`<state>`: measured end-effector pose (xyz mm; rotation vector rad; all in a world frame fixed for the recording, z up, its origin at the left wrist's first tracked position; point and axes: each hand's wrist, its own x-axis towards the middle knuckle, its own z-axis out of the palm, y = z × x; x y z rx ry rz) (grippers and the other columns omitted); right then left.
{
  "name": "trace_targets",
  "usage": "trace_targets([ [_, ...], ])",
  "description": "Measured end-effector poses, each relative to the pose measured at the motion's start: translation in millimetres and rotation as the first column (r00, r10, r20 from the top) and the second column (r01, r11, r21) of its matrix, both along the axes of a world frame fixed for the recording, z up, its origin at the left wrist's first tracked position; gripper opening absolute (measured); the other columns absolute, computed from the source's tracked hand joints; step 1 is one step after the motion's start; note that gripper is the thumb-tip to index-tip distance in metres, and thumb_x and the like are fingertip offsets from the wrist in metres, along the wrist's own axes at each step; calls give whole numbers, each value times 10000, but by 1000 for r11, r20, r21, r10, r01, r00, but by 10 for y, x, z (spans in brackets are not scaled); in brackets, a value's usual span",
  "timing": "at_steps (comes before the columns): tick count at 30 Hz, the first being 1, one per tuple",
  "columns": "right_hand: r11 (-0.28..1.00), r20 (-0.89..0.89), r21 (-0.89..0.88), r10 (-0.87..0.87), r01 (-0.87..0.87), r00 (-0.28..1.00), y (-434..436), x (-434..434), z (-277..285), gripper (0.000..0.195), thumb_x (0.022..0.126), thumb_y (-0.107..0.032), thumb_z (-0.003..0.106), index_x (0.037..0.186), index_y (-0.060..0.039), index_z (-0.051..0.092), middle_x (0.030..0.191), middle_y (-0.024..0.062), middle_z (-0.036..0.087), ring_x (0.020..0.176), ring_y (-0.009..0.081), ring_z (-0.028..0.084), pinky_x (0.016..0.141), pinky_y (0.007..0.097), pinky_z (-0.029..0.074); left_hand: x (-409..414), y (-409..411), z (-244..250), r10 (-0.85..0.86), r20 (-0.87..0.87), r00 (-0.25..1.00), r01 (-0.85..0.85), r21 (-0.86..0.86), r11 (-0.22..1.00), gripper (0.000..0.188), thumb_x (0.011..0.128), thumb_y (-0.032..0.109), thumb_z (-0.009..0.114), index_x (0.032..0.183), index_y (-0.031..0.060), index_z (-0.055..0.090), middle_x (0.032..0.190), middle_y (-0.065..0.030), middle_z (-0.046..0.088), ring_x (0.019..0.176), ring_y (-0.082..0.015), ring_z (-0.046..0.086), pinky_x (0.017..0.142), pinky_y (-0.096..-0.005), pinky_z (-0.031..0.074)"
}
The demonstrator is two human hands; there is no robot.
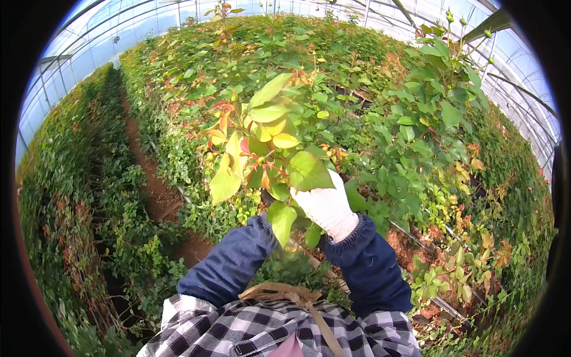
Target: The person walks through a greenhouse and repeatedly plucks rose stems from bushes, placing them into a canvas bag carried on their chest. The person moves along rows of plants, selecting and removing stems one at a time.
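My right hand [328,203], in a whitish glove, is at the stem of a leafy rose shoot [267,147] in front of my chest; its fingers are partly behind a broad green leaf. The shoot carries yellow-green leaves, reddish young growth and small green buds. My left hand is hidden behind the shoot's leaves; only its dark blue sleeve [232,259] shows, ending at the lower leaves. What the left hand holds cannot be seen.
Dense rose bushes [276,49] spread ahead under a greenhouse frame. A reddish dirt path [151,183] runs along the left. Tall budded stems [441,85] rise at the right, above pipes [412,236] and brown bedding material [401,250].
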<state>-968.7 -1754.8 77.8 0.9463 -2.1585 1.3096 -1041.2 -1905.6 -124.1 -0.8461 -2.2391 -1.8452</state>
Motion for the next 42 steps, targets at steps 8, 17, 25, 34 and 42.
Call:
trace_targets([
  [8,660,117,-720,420,-214,900,111,-154,-453,256,838,0,636,1084,33,574,966,61,633,832,133,602,747,272,499,-117,454,-191,-184,222,957,-38,729,684,274,862,224,549,1081,61,579,1000,-119,624,915,-254,599,789,-374,475],
  [17,876,304,-477,244,-74,921,329,1,227,277,769,22,705,1018,40,587,984,69,644,797,105,598,706,238,500,140,941,577,-247,257,934,-40,763,645,359,816,201,609,1136,50,548,940,-165,629,844,-350,617,720,-417,500],
  [25,899,3,-338,-295,278,956,830,180,216,211,806,-72,719,975,11,623,842,49,654,621,94,585,554,243,481,541,1415,1074,275,-123,953,-287,-93,953,193,764,183,632,928,83,624,823,-159,640,820,-375,610,683,-455,485],
  [34,874,-153,-226,-467,429,871,1140,197,-18,326,803,-51,696,1097,10,571,1001,86,649,776,152,634,637,249,522,699,1482,1222,356,-343,869,-467,-334,819,137,719,137,614,849,103,638,767,-118,630,765,-341,614,660,-446,493],
  [42,795,-107,-267,-586,545,803,1248,424,-231,419,803,-41,694,1190,-4,540,1173,117,591,1030,228,590,892,339,486,577,1490,830,360,-399,843,-461,-192,866,200,720,172,636,902,95,602,776,-113,628,747,-337,616,658,-447,491],
])
